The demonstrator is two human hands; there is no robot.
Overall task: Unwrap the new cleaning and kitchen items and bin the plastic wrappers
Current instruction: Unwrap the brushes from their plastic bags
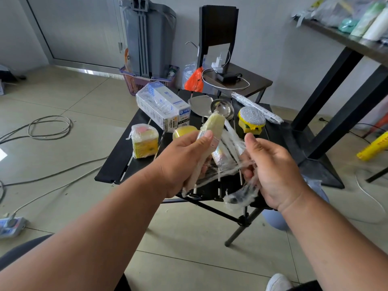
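Our right hand (270, 171) pinches stretchy, crumpled clear plastic film (237, 196) while our left hand (184, 162) grips 1 pale yellow, rectangular foam sponge (212, 124) above the black slatted table (117, 164).

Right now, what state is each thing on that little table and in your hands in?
Sponge: held by left hand, partly unwrapped.
Plastic wrap: stretched between sponge and right hand.
Sponge stack: wrapped, on folding table.
Boxes: wrapped.
Silver-topped scrubber: unwrapped.
Spatula and ladle: bare, lying flat.
Long packet: wrapped.
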